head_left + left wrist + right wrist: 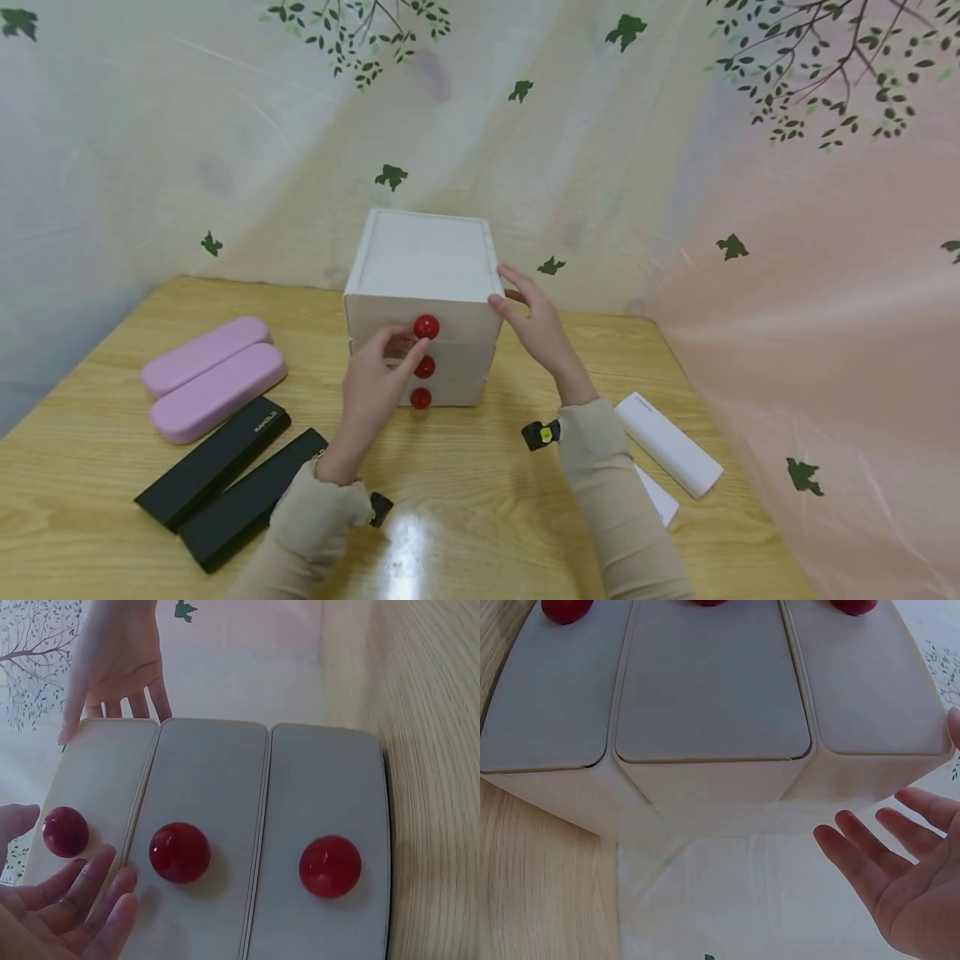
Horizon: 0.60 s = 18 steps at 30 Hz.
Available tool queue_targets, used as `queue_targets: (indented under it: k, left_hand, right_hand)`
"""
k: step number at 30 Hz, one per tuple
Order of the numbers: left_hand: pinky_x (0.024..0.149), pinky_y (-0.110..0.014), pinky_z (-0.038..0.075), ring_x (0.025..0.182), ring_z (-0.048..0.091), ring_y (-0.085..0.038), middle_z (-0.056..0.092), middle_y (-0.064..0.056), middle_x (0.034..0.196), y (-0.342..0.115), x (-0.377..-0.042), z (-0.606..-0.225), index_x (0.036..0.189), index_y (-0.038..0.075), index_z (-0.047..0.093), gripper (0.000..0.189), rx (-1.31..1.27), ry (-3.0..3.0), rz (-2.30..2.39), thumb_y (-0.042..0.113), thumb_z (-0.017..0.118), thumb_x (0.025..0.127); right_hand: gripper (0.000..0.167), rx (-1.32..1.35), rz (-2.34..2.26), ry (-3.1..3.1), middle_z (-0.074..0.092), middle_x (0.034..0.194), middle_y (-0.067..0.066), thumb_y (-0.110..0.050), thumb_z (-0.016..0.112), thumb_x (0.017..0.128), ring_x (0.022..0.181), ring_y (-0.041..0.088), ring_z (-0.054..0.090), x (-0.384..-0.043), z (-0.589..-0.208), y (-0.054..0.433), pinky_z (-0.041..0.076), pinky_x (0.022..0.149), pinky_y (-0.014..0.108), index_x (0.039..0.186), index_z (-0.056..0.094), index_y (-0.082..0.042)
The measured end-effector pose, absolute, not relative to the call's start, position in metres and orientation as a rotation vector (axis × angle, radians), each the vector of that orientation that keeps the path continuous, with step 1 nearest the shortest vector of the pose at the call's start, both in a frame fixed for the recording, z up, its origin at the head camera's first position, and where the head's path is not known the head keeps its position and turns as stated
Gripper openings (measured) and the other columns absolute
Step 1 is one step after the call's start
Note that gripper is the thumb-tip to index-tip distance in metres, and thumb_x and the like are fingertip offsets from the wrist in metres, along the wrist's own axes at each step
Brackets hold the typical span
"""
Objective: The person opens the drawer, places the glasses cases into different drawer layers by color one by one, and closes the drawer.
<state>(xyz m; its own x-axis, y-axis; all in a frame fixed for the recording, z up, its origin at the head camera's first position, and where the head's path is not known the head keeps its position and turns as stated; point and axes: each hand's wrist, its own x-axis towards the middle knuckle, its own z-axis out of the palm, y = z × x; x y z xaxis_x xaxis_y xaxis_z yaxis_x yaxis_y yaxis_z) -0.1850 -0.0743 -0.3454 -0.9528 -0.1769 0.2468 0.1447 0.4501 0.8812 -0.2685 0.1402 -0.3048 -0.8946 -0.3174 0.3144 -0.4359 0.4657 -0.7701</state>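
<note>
Well, the white drawer box (431, 254) stands on the worktop (480, 492) at the centre of the frame. In front of it, the left hand (375, 379) has its grip parted loosely around the top red knob (426, 326); it has no hold yet, and I can't tell whether a fingertip brushes it. The right hand (538, 325) lays spread fingers at the box's upper right edge, clasping nothing. To my eye, a good pull calls for thumb and fingertips closing evenly on that knob, clear of the middle knob (425, 367) just below, then drawing straight toward the person. The right hand should brace lightly, lest everything slide or twist.
</note>
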Motion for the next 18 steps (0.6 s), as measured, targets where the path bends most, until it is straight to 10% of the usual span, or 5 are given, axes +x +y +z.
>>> queue_targets:
  k: [18]
  left_hand:
    - [0.069,-0.02,0.055,0.079,0.067,-0.019,0.072,-0.022,0.1,-0.056,-0.198,-0.348,0.108,-0.002,0.064,0.034,0.125,-2.051,-2.075,0.029,0.054,0.1]
  right_hand:
    - [0.055,0.684,1.492,-2.599,0.024,0.161,-0.006,-0.026,0.054,0.1,0.147,0.025,0.03,-0.276,-0.305,0.141,0.031,0.116,0.054,0.151,0.034,-0.02]
